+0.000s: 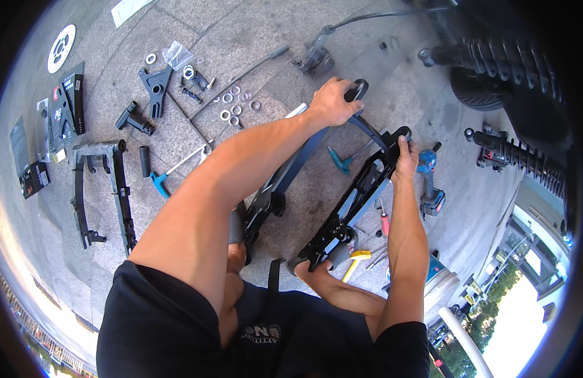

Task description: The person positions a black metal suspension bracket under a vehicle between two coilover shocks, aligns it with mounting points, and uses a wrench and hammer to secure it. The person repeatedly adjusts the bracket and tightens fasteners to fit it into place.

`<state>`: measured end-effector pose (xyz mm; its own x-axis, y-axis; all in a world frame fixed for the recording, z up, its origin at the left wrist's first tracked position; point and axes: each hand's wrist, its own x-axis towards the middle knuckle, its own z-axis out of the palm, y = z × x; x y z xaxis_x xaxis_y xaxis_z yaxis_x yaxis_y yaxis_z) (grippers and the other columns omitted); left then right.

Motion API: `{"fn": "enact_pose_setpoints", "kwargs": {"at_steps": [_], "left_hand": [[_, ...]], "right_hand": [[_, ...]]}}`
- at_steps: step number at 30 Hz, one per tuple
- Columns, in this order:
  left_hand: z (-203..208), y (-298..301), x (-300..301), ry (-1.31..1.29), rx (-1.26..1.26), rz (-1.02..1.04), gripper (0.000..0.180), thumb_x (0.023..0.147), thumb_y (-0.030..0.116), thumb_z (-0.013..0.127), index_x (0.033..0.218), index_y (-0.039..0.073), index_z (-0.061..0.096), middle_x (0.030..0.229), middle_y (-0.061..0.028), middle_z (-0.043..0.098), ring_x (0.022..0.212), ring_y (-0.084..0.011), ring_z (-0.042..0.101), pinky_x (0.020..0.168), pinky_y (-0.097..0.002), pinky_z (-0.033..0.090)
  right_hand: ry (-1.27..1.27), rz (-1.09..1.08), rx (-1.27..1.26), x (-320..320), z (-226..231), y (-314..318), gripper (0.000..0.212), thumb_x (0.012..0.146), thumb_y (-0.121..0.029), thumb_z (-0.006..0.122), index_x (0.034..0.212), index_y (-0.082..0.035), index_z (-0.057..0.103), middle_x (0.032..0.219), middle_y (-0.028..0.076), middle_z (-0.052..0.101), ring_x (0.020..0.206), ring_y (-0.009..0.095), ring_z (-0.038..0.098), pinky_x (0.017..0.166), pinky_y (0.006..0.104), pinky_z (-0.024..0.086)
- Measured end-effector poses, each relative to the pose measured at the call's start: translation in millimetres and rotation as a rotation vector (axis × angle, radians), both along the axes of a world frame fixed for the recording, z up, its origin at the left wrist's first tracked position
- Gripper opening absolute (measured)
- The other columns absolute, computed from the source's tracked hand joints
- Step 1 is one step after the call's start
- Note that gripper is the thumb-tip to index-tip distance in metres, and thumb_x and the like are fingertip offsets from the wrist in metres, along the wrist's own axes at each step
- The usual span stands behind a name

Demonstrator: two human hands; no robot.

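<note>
A large black metal swingarm (351, 205) stands tilted in front of me, its two long arms reaching back toward my feet. My left hand (333, 102) is closed around its far end, beside a round black pivot loop (357, 90). My right hand (405, 159) grips the right-hand corner of the same part, with the thumb up against its black end. Between the two arms, a teal T-handle wrench (339, 161) lies on the paving. Just right of my right hand is a blue cordless impact driver (429, 183). My fingertips are partly hidden behind the swingarm.
On the left lie another dark swingarm (119, 189), a black triangular bracket (155, 90), several metal rings (227, 98) and a second teal T-handle wrench (159, 183). A yellow hammer (359, 257) and red-handled screwdriver (384, 224) lie at right. Coil-spring shock absorbers (515, 151) hang beyond.
</note>
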<state>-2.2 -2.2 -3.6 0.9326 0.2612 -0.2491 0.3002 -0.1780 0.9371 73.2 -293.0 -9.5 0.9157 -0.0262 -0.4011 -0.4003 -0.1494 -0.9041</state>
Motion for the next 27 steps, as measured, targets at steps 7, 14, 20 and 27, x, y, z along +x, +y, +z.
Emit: {"fn": "enact_pose_setpoints", "kwargs": {"at_steps": [7, 14, 20, 27], "left_hand": [[0, -1, -2, 0.011, -0.017, 0.024, 0.054, 0.08, 0.034, 0.075, 0.125, 0.008, 0.063, 0.124, -0.0175, 0.057, 0.116, -0.0357, 0.057, 0.099, -0.0428, 0.046], [-7, -1, 3, -0.013, -0.023, 0.002, 0.054, 0.083, 0.032, 0.075, 0.126, 0.003, 0.059, 0.12, -0.017, 0.056, 0.108, -0.0304, 0.06, 0.092, -0.0391, 0.05], [-10, -4, 3, -0.065, -0.008, 0.05, 0.052, 0.081, 0.032, 0.076, 0.121, 0.002, 0.061, 0.119, -0.0207, 0.058, 0.11, -0.036, 0.06, 0.096, -0.0399, 0.049], [-13, -1, 5, -0.023, 0.006, 0.001, 0.056, 0.082, 0.035, 0.077, 0.124, 0.002, 0.059, 0.12, -0.0194, 0.061, 0.11, -0.0327, 0.061, 0.095, -0.0385, 0.049]], "right_hand": [[0.079, 0.051, 0.019, 1, 8, -4, 0.054, 0.086, -0.025, 0.076, 0.126, 0.001, 0.051, 0.112, 0.012, 0.061, 0.102, 0.023, 0.061, 0.088, 0.0358, 0.052], [0.167, 0.138, 0.045, 8, 17, -2, 0.054, 0.086, -0.024, 0.075, 0.128, -0.002, 0.05, 0.118, 0.011, 0.059, 0.108, 0.022, 0.056, 0.093, 0.0367, 0.047], [0.116, 0.234, -0.076, 10, 25, 3, 0.053, 0.088, -0.025, 0.073, 0.128, 0.001, 0.05, 0.12, 0.013, 0.058, 0.111, 0.021, 0.054, 0.096, 0.0362, 0.044], [0.037, 0.189, -0.031, 2, 17, 6, 0.048, 0.089, -0.026, 0.072, 0.122, 0.004, 0.052, 0.114, 0.015, 0.06, 0.103, 0.021, 0.058, 0.09, 0.0346, 0.048]]}}
